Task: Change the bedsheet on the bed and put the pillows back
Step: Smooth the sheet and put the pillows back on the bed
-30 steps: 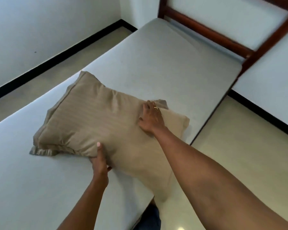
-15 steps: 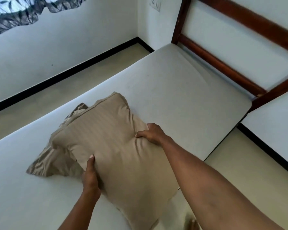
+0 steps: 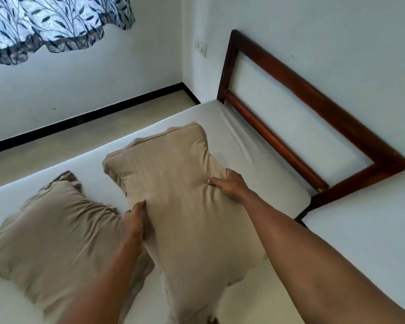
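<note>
Pillow (image 3: 185, 206) was gripped at its side edges by left hand (image 3: 134, 220) and right hand (image 3: 232, 186), white bed (image 3: 255, 157) stretching beyond to the headboard (image 3: 313, 99).

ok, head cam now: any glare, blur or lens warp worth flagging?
Head view: soft, even daylight, no glare or blown patches; head view: only faint shadows, under the held pillow and beside the left hand; head view: wide-angle warp tilts the headboard and stretches the right forearm near the edge; head view: mildly soft overall, no strong motion smear.
</note>
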